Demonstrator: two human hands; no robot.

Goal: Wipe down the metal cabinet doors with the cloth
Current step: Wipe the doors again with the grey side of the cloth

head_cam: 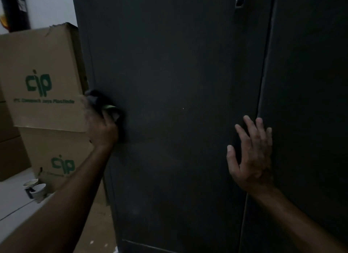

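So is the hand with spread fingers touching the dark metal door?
Touching. In the head view the right hand lies flat on the dark metal cabinet door.

Left hand (pixel 100 129) and cloth (pixel 105 105) motion-blurred

A person's left hand (pixel 102 127) grips a dark cloth (pixel 105 106) with a green edge against the left side of a dark metal cabinet door (pixel 169 83), while the right hand (pixel 251 153) rests flat, fingers spread, by the seam with the neighbouring door (pixel 310 102). Stacked cardboard boxes (pixel 43 77) printed with a green "cip" logo stand just left of the cabinet. Two paper cups (pixel 35 189) lie on the pale floor (pixel 13 200) below them.
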